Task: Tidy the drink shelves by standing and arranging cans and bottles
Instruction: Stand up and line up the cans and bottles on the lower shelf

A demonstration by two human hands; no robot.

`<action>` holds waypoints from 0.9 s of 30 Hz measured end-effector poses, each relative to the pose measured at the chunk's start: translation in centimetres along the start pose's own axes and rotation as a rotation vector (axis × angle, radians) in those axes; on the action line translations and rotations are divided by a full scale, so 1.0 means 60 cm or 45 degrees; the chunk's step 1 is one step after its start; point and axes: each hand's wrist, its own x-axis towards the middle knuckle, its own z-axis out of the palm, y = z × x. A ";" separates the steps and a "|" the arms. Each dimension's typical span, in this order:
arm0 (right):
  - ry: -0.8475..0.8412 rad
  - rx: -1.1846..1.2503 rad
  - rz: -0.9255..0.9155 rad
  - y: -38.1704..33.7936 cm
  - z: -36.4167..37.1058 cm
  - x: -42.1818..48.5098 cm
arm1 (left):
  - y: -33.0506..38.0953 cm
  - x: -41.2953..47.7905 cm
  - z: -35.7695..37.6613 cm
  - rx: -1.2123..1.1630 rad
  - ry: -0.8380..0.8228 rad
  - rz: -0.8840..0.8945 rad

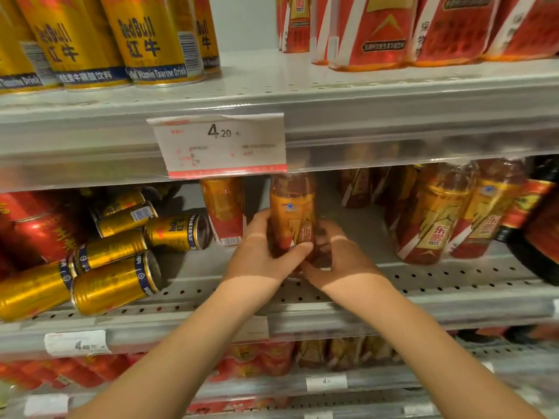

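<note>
Forearms (193, 343) enter from below. Left hand (260, 252) and right hand (335, 258) clamp the amber bottle (292, 213) from either side: left thumb across its front, fingers of both curled round its lower body. Bottle upright at the middle shelf (453, 276); base contact not discernible. Just left of bottle: red-and-gold bottle (225, 207), upright. Further left: gold cans (115, 279) heaped on their sides. Right of bottle: matching bottles (429, 219), standing. Above bottle: price tag (220, 143)
</note>
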 end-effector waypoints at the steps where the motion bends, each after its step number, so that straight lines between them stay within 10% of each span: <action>1: 0.035 -0.044 0.007 0.010 -0.008 -0.002 | 0.000 0.005 0.008 -0.001 0.006 0.007; 21: 0.355 -0.460 -0.198 0.088 -0.094 -0.075 | 0.085 0.097 0.149 0.011 -0.095 0.007; 27: 0.379 -0.560 -0.206 0.091 -0.094 -0.079 | 0.020 0.007 -0.007 0.230 0.435 0.012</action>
